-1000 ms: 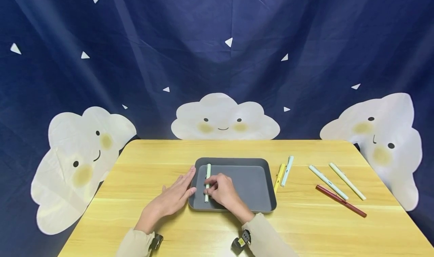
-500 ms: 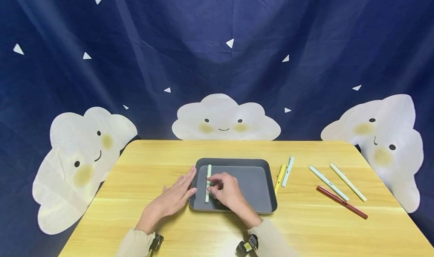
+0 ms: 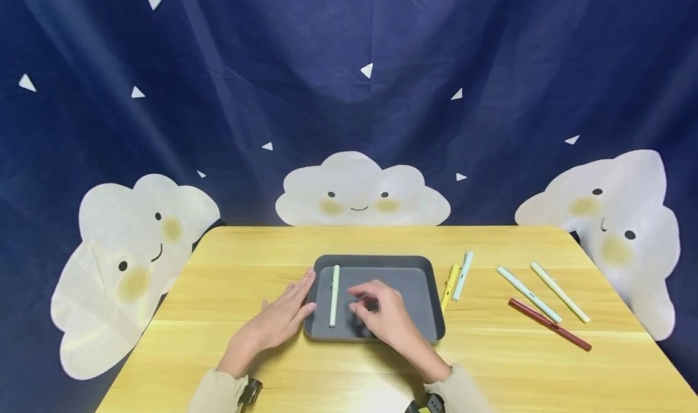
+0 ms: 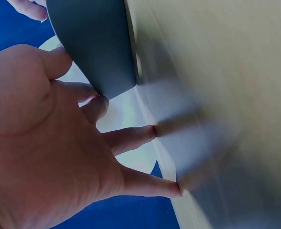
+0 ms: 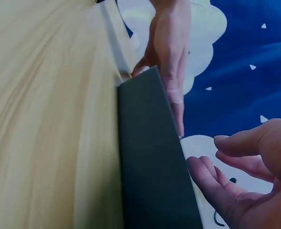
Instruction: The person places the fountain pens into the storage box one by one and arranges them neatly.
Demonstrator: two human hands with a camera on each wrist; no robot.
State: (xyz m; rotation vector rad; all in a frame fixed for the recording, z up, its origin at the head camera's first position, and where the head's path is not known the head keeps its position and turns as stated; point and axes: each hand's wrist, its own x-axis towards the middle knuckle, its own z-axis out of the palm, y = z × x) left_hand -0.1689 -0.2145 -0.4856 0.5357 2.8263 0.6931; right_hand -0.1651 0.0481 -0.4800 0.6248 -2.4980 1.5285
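Note:
A dark grey tray [image 3: 389, 298] lies on the table, and a pale green pen [image 3: 334, 298] rests inside it along the left side. My left hand [image 3: 275, 319] touches the tray's left rim with its fingers extended; in the left wrist view, the tray wall [image 4: 97, 43] meets the thumb and nearer fingers, while other fingertips touch the tabletop. Above the tray, to the right of the pen, my right hand [image 3: 384, 313] is loosely bent with nothing between thumb and fingers. The right wrist view shows this right hand [image 5: 250, 171] beyond the tray's edge; the pen is hidden there.
Right of the tray lie a yellow pen [image 3: 449, 286] and a light blue pen [image 3: 463, 277]. Farther right are another light blue pen [image 3: 529, 295], a pale green pen [image 3: 560, 292] and a dark red pen [image 3: 549, 324]. A dark blue cloud-patterned curtain [image 3: 349, 116] hangs behind the table.
My right hand has let go of the pale green pen and moved right, away from it. The pen stays at the tray's left side. My left hand has kept its place.

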